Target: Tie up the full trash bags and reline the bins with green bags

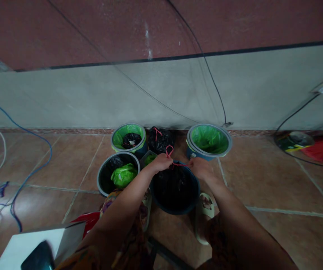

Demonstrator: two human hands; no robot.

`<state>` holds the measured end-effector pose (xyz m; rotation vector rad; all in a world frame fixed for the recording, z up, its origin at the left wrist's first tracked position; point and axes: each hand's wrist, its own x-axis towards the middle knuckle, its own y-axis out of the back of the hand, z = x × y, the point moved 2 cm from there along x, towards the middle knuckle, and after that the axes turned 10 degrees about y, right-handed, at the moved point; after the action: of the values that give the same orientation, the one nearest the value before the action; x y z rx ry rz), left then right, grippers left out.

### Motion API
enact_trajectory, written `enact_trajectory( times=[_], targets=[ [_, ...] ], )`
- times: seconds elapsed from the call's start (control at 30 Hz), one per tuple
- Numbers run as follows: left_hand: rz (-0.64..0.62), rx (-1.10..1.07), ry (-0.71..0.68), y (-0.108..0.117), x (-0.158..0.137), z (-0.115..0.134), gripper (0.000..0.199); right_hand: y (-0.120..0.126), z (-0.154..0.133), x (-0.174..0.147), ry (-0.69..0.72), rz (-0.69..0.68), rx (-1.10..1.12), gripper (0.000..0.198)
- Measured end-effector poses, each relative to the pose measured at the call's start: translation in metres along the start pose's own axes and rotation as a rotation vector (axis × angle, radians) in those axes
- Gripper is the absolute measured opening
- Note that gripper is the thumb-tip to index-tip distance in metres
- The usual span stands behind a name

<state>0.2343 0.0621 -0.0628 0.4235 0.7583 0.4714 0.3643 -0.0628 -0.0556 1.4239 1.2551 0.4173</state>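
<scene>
Between my feet stands a dark bin [175, 210] with a black garbage bag [174, 183] inside it. Over its far rim, my left hand [162, 162] is closed on a red drawstring [170, 150], which loops up above the fingers. At the rim's right side, my right hand [201, 167] pinches the other end of the same string. The string runs taut between both hands, above the bag. Just behind, a tied black bag [160, 139] with a red string sits against the wall.
Left are a bin [99, 176] holding a green bag [124, 175] and a green-lined bin [114, 140] with a black bundle. Stacked bins [229, 144] with a green liner stand right. A blue cable [50, 150] crosses the floor; a white box [15, 247] is front left.
</scene>
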Motion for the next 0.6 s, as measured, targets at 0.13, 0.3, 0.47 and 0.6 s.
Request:
enact_trajectory(
  times=[0.13, 0.3, 0.47, 0.6],
  targets=[
    [-0.111, -0.433, 0.070, -0.012, -0.004, 0.009, 0.015, 0.005, -0.004, -0.001, 0.076, 0.018, 0.074, 0.025],
    [-0.170, -0.576, 0.115, -0.023, -0.002, 0.010, 0.021, 0.002, -0.003, -0.001, 0.156, -0.063, 0.443, 0.029],
    [-0.220, -0.513, 0.019, -0.023, 0.001, 0.005, 0.006, 0.000, -0.006, -0.004, 0.197, -0.068, 0.783, 0.026],
    [-0.217, -0.266, -0.106, -0.024, 0.003, 0.004, 0.008, 0.000, -0.009, -0.005, 0.199, -0.074, 0.949, 0.025]
  ],
)
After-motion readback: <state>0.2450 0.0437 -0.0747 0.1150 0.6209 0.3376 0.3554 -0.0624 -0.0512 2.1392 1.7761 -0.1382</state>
